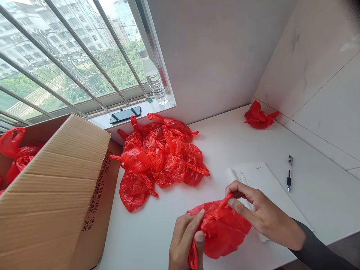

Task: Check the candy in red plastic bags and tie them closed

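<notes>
We see a white table (140, 240) with a cardboard box (50, 180) at its left and, touching one another beside it, a cluster of bunched red bags (170, 165). One crumpled red bag (258, 116) lies apart in the far corner. Nearer us are white paper (271, 191) with small writing and a pen (289, 174) (whether the held red bag (225, 234) rests there too, we cannot tell).

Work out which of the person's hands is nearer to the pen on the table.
Right. The right hand pinches a red bag in front of the paper beside the pen. The left hand is farther away, on the bag's opposite side.
</notes>
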`<state>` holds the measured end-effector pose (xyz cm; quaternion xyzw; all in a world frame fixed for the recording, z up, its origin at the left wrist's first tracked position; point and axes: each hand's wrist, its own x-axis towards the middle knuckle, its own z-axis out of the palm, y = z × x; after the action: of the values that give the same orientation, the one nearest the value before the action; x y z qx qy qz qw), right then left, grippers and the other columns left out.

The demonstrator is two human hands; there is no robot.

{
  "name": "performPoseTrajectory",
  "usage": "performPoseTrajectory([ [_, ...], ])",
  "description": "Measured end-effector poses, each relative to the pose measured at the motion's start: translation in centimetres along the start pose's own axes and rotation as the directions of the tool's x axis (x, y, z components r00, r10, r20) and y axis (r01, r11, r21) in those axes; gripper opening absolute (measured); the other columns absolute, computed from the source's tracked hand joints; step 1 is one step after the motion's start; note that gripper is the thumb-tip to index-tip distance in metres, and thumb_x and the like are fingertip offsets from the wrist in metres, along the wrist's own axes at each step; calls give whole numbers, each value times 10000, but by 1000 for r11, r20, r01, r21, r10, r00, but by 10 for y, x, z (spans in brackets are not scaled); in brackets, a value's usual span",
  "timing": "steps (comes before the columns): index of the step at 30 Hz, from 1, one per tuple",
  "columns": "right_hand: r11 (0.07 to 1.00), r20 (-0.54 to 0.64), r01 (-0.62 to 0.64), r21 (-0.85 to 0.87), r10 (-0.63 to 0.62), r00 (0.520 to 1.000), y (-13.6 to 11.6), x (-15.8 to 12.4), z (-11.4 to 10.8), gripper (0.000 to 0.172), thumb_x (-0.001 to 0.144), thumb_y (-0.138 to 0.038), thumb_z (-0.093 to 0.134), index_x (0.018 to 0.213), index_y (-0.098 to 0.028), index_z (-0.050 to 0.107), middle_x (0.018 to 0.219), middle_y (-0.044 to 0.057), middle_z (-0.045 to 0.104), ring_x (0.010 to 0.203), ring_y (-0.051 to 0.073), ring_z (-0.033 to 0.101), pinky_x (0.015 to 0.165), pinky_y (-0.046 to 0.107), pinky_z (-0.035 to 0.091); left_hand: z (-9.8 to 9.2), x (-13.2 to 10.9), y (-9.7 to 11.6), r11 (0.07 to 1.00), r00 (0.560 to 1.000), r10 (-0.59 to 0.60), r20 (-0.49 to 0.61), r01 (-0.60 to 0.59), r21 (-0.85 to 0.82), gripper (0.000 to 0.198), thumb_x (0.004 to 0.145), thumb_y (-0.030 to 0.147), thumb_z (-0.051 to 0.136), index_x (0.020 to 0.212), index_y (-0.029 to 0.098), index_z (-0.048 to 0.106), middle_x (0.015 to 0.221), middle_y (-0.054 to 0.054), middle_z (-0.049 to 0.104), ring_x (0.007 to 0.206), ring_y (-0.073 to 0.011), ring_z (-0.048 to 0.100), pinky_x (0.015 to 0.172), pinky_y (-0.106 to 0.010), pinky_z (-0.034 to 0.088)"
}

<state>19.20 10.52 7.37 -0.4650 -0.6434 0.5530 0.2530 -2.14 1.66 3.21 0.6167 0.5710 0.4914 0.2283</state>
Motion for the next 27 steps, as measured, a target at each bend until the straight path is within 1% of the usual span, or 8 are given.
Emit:
performPoseTrajectory([
  [5, 998, -18, 59, 36, -58, 998, -3, 1, 4, 260, 1076, -452, 432, 942, -255, 535, 865, -17, 564, 797, 171, 521, 741, 301, 437, 8, 6, 8, 1000, 999, 4, 41, -3, -27, 385, 1056, 424, 444, 1355, 336, 669, 1206, -89, 687, 1136, -270, 613, 981, -401, 493],
  [12, 1000, -68, 23, 1, -22, 997, 0, -3, -3, 238, 1056, -422, 485, 923, -247, 576, 879, -7, 608, 855, 193, 587, 810, 325, 461, 2, -3, 3, 996, 996, -84, 30, 83, 8, 387, 1071, 323, 437, 1396, 320, 646, 1273, -98, 677, 1189, -266, 607, 981, -410, 510],
  [16, 999, -92, -28, -25, 25, 995, 17, -6, -11, 259, 1054, -457, 498, 933, -251, 598, 890, -9, 615, 874, 196, 598, 839, 334, 454, -7, -14, -8, 982, 986, -167, 3, 166, 85, 389, 1069, 338, 435, 1396, 318, 645, 1339, -101, 643, 1238, -272, 600, 1006, -434, 512],
  [19, 997, -156, -57, -49, 49, 986, 39, -7, -21, 299, 1044, -509, 507, 945, -244, 604, 873, -2, 606, 840, 196, 585, 805, 332, 460, -21, -19, -18, 959, 966, -258, -12, 258, 116, 379, 1056, 380, 458, 1341, 282, 687, 1291, -114, 653, 1186, -274, 626, 952, -418, 532],
  [21, 994, -192, -87, -58, 75, 979, 52, -8, -26, 329, 1033, -538, 514, 956, -233, 612, 862, 11, 607, 831, 204, 580, 778, 332, 471, -32, -19, -23, 931, 939, -345, -21, 345, 120, 386, 1036, 436, 490, 1289, 255, 719, 1152, -109, 690, 1048, -267, 656, 852, -389, 541],
  [23, 992, -176, -105, -63, 92, 980, 59, -11, -29, 349, 1032, -551, 505, 947, -230, 610, 862, 16, 612, 829, 206, 583, 768, 330, 479, -40, -19, -25, 884, 890, -455, -34, 456, 102, 421, 1017, 506, 502, 1218, 236, 755, 915, -69, 691, 838, -238, 641, 744, -359, 518],
  [25, 992, -95, -110, -68, 104, 990, 59, -13, -28, 340, 1044, -542, 482, 947, -239, 601, 908, 17, 634, 866, 208, 603, 813, 337, 487, -42, -17, -24, 821, 820, -569, -53, 571, 21, 473, 1008, 558, 495, 1178, 210, 768, 696, -14, 617, 692, -203, 586, 705, -341, 495],
  [27, 991, -15, -107, -75, 106, 994, 56, -15, -23, 311, 1045, -532, 480, 970, -252, 594, 1025, 25, 667, 959, 220, 626, 892, 354, 496, -37, -15, -21, 738, 742, -669, -48, 656, -160, 544, 1005, 586, 480, 1285, 172, 694, 601, 18, 580, 616, -185, 573, 674, -333, 501],
])
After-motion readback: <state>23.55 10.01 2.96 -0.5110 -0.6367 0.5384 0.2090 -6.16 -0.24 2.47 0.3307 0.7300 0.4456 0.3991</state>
